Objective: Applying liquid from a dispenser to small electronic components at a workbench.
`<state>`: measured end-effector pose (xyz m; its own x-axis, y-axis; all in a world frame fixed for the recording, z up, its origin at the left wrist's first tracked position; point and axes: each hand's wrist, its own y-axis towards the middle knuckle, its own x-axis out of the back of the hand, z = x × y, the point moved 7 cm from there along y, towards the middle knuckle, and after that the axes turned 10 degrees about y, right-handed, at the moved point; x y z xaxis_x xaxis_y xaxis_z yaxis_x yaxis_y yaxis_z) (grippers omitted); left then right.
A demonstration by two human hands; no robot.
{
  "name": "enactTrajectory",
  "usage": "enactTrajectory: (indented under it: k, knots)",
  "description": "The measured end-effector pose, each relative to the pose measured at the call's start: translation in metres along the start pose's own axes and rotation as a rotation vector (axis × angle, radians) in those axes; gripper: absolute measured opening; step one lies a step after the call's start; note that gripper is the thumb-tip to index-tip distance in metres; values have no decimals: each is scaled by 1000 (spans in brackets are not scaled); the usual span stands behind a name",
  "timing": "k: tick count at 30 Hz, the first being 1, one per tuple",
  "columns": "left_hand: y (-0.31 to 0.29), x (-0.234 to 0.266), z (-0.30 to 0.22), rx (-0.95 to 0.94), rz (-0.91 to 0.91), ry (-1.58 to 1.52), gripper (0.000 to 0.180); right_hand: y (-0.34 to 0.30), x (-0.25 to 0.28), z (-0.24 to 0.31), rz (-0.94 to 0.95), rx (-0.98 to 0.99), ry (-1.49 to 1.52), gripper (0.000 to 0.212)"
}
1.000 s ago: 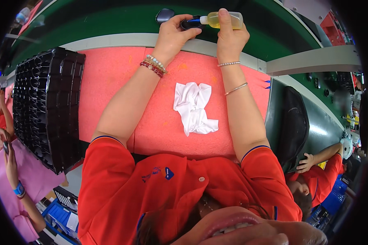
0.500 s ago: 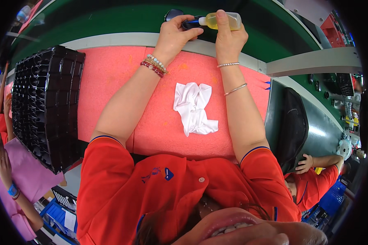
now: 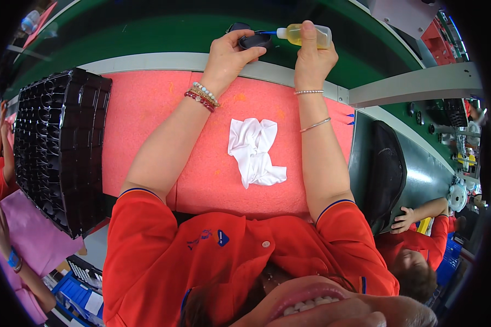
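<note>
Above the far edge of the pink pad, my left hand (image 3: pixel 226 59) grips a small black rounded case (image 3: pixel 255 41) between thumb and fingers. A dark flap-like part (image 3: pixel 238 26) stands out behind those fingers; whether it is the case's lid I cannot tell. My right hand (image 3: pixel 312 64) is closed around a clear squeeze bottle (image 3: pixel 322 37) of yellowish liquid, thumb on top. The bottle lies sideways, and its thin blue nozzle (image 3: pixel 265 32) points left to the case's upper rim. Whether the tip touches the rim is too small to tell. A crumpled white cloth (image 3: pixel 253 150) lies between my forearms.
A stack of black moulded trays (image 3: pixel 63 147) stands left of the pink foam pad (image 3: pixel 142 114). Beyond runs a green belt (image 3: pixel 163 32) behind a pale rail. A grey bar (image 3: pixel 414 86) and a black bag (image 3: pixel 386 174) are at right. Co-workers' hands (image 3: pixel 402 219) show at both sides.
The bottle has drawn slightly right from the case, so more of its blue nozzle shows. The case is turned and its rim shows better. The whole view has shifted a little.
</note>
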<state>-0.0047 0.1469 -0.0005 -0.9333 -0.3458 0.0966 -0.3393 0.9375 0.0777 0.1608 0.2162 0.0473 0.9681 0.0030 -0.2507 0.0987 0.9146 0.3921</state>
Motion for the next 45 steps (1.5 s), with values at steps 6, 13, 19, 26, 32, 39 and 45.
enactTrajectory:
  k: [6,13,19,26,32,39,45]
  knots:
    - [-1,0,-1,-7,-8,-14,46,-2,-2,2,11,25,-52,40]
    - [0,-1,0,-20,-11,1,44,-3,-5,1,17,40,-64,40]
    - [1,0,0,-28,-15,-23,44,-2,-4,3,-3,44,-62,40]
    - [-3,-1,1,-15,-20,10,44,3,12,-4,-100,-70,88,38]
    - [5,26,-11,-192,-268,409,39,5,37,-36,-411,-412,473,40]
    - [41,32,-12,-347,-299,1257,51,7,28,-52,-431,-519,564,43]
    - [19,35,-27,-391,-248,1315,59,7,22,-39,-409,-527,583,38]
